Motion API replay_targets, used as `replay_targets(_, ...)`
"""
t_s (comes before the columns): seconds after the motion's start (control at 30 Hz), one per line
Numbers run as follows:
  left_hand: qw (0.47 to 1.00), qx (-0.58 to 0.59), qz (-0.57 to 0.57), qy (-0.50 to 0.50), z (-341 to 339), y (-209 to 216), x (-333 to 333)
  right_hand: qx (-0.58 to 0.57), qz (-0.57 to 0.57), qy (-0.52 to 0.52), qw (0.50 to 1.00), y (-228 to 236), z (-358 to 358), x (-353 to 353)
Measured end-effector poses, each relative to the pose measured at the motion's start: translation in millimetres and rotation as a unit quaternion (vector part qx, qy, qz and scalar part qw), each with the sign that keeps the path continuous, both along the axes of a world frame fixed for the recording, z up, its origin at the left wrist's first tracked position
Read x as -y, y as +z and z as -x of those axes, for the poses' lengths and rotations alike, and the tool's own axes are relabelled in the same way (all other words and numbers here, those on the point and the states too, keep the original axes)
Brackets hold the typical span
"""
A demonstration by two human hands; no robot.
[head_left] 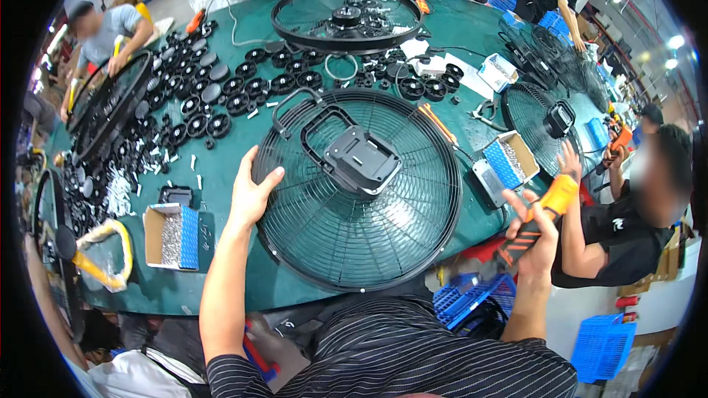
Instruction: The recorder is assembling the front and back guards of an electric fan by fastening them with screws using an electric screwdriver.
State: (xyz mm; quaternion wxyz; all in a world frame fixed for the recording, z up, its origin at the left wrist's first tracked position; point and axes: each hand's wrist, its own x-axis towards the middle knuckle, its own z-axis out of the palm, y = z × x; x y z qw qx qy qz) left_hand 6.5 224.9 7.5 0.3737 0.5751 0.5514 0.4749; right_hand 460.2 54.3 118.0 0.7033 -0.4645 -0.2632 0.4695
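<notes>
In front of me a round black fan (420, 250) lies on the table, its wire guard up, with a square black motor housing (363, 161) and a curved handle at its middle. My left hand (253, 190) is closed around its left rim, thumb on the near side and fingers partly hidden at the outer edge. To the right of the fan and off its rim, my right hand (537, 232) grips an orange and black power screwdriver (554, 199). Its tip end is hard to make out.
Open boxes of small screws (171, 237) (510, 162) stand at both sides. Black round knobs and plastic parts (243, 96) cover the left and back. Another fan ring (346, 18) lies behind. Co-workers stand around the green table (236, 280); one at the right (612, 236) is close.
</notes>
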Motion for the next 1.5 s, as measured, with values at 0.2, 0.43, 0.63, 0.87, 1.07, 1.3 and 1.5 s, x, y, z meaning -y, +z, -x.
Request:
replay_targets(0.2,1.0,0.014,0.022,0.002,-1,4,3,0.096,0.258,0.242,0.93,-24,40,22)
replay_targets(0.43,0.989,0.078,0.031,0.122,-1,10,76,0.094,0.202,0.358,0.907,-25,25,-49)
replay_targets(0.63,0.968,0.159,0.062,0.185,-91,7,236,0.143,0.191,0.302,0.923,-22,28,-219)
replay_targets(0.87,0.931,-0.249,-0.13,0.232,20,55,201,0.144,-0.078,0.196,0.967,6,-6,-177)
replay_targets(1.07,0.816,-0.556,0.097,0.124,156,81,110,0.3,-0.206,-0.029,0.931,-22,26,-77)
replay_targets(1.3,0.876,-0.44,0.196,0.023,220,25,78,0.295,-0.196,-0.04,0.934,-47,37,-57)
replay_targets(1.5,0.894,-0.415,0.167,0.005,257,16,86,0.274,-0.226,-0.003,0.935,-46,25,-67)
